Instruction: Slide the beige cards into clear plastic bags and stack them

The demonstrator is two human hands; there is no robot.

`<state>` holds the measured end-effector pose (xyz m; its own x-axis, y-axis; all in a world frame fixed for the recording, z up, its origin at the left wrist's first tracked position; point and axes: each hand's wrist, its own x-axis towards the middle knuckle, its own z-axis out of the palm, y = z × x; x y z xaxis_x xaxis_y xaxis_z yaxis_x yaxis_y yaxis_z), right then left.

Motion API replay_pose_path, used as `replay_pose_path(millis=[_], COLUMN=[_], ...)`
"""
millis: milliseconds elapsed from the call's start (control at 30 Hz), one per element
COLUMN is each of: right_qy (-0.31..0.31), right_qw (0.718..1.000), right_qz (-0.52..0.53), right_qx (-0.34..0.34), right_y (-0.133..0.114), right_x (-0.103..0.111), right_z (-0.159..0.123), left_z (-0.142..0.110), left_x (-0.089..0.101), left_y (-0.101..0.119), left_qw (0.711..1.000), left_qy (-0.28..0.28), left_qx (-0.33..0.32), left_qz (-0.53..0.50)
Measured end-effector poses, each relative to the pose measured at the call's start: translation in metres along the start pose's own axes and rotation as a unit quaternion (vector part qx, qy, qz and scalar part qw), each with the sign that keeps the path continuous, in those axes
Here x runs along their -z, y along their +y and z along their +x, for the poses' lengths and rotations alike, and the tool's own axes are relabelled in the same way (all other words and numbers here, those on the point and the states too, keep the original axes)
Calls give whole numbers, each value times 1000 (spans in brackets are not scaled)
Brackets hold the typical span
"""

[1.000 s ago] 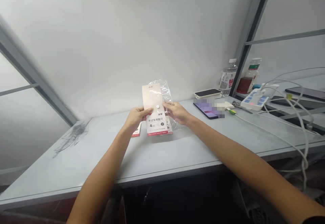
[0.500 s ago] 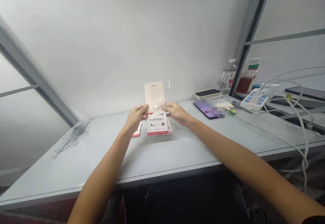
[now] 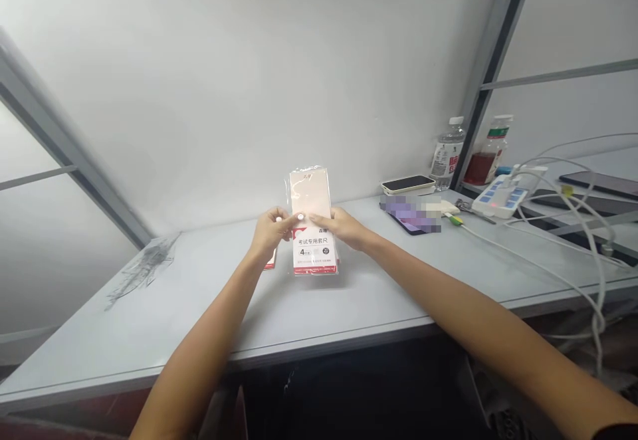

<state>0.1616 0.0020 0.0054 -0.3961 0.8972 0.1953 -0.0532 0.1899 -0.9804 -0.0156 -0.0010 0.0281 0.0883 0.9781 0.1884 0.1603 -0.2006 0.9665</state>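
Note:
A flat ruler-set packet (image 3: pixel 315 250) stands upright above the desk between both hands, with a pale top, a white label and a red bottom edge. Clear plastic wraps it and juts past its left side. At the left edge my left hand (image 3: pixel 272 232) pinches it, thumb beside a small white button (image 3: pixel 300 217). Closed on the opposite edge is my right hand (image 3: pixel 347 227), its thumb flat across the front. Fingers behind the packet are hidden. Below my left wrist, part of another red-edged packet (image 3: pixel 270 262) lies on the desk.
The white desk (image 3: pixel 199 300) meets a pale wall; dark scribbles (image 3: pixel 144 270) mark its left side. To the right lie a light-cased phone (image 3: pixel 409 184), a purple-screened phone (image 3: pixel 409 217), keys (image 3: pixel 466 206), a water bottle (image 3: pixel 447 155), a jar (image 3: pixel 491 151) and a power strip (image 3: pixel 501 194) with white cables.
The packet has shifted slightly right and down. Loose clear plastic that stuck out on its right now shows on its left. My left thumb has moved in toward the button.

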Motion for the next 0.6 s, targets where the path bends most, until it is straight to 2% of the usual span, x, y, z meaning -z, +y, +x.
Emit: replay_pose_path(millis=[133, 300, 367, 533, 600], right_qy=[30, 62, 47, 11, 9], right_qw=[998, 997, 998, 998, 998], right_qz=[-44, -37, -13, 35, 36], right_qx=[14, 18, 25, 47, 55], right_y=[4, 4, 1, -6, -7], right_x=[3, 5, 4, 1, 1], right_z=[4, 5, 3, -3, -4], left_z=[-1, 1, 1, -2, -2], left_x=[0, 1, 1, -1, -3], left_y=[3, 3, 2, 0, -1], left_qw=[1000, 991, 991, 999, 998], left_qy=[10, -80, -93, -53, -62], left_qx=[-11, -7, -12, -2, 7], left_qz=[-23, -107, -94, -7, 9])
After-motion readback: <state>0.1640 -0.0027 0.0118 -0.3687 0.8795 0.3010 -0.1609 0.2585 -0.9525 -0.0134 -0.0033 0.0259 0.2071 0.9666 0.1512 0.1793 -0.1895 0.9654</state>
